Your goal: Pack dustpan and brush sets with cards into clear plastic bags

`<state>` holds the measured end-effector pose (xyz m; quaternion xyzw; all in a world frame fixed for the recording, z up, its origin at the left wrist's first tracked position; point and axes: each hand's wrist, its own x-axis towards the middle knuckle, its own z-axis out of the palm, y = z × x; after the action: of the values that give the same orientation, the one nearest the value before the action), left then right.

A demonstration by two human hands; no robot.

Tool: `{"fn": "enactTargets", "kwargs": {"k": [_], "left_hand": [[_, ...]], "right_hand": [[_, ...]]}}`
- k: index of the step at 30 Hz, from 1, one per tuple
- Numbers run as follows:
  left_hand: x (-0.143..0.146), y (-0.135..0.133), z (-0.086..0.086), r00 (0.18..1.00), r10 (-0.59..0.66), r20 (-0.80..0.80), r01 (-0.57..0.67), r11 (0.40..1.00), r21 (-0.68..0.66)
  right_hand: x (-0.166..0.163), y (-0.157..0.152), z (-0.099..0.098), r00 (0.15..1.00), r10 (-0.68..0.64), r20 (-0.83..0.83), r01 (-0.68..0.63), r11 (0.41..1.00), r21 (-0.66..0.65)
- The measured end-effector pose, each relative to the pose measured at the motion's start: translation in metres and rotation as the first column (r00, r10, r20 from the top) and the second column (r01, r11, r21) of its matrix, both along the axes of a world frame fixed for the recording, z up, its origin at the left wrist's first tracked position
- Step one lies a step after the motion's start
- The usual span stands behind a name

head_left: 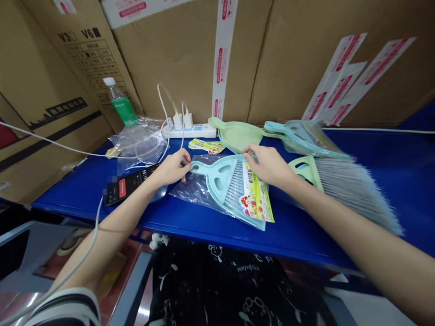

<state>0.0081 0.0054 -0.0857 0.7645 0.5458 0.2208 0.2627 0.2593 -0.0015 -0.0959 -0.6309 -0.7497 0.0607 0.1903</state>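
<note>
A light blue dustpan (217,181) with a grey-bristled brush (234,183) lies in a clear plastic bag (190,192) on the blue table. At the handle end, my left hand (174,166) is closed, its fingers pinching the bag. My right hand (267,164) is closed at the top edge of a yellow-green label card (256,194), which lies across the bristles. Whether its fingertips also grip the bag is hidden. Beside my right forearm lies a green-handled brush (353,185) with long grey bristles.
Green dustpans (243,136) and a bagged blue set (306,136) lie at the back. Spare label cards (207,146), a power strip (193,131), crumpled plastic (142,136) and a green bottle (122,106) stand left of them. A phone (131,185) with cables lies beside my left arm.
</note>
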Motion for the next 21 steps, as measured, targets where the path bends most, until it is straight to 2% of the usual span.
{"fn": "enactTargets", "kwargs": {"k": [6,9,12,17,19,21], "left_hand": [[-0.002,0.003,-0.003,0.998,-0.003,0.061,0.008,0.996,-0.092],[-0.003,0.001,-0.001,0.999,-0.026,0.018,0.028,0.993,-0.114],[-0.004,-0.001,0.002,0.999,-0.031,-0.022,0.029,0.996,-0.079],[-0.006,-0.001,0.004,1.000,-0.016,-0.023,0.015,0.999,-0.046],[-0.006,-0.001,0.005,1.000,-0.009,-0.024,0.008,0.999,-0.044],[-0.006,-0.001,0.005,1.000,0.006,-0.028,-0.008,0.999,-0.048]], "right_hand": [[-0.001,-0.003,0.008,0.999,0.030,-0.025,-0.030,0.999,-0.017],[0.003,-0.004,0.013,0.998,0.041,-0.038,-0.043,0.997,-0.057],[0.010,-0.003,0.015,0.996,0.038,-0.078,-0.046,0.994,-0.103],[0.018,0.002,0.010,0.941,0.065,-0.332,-0.124,0.979,-0.160],[0.018,0.001,0.010,0.884,0.044,-0.466,-0.150,0.970,-0.193],[0.016,-0.001,0.012,0.804,-0.036,-0.594,-0.162,0.947,-0.278]]}}
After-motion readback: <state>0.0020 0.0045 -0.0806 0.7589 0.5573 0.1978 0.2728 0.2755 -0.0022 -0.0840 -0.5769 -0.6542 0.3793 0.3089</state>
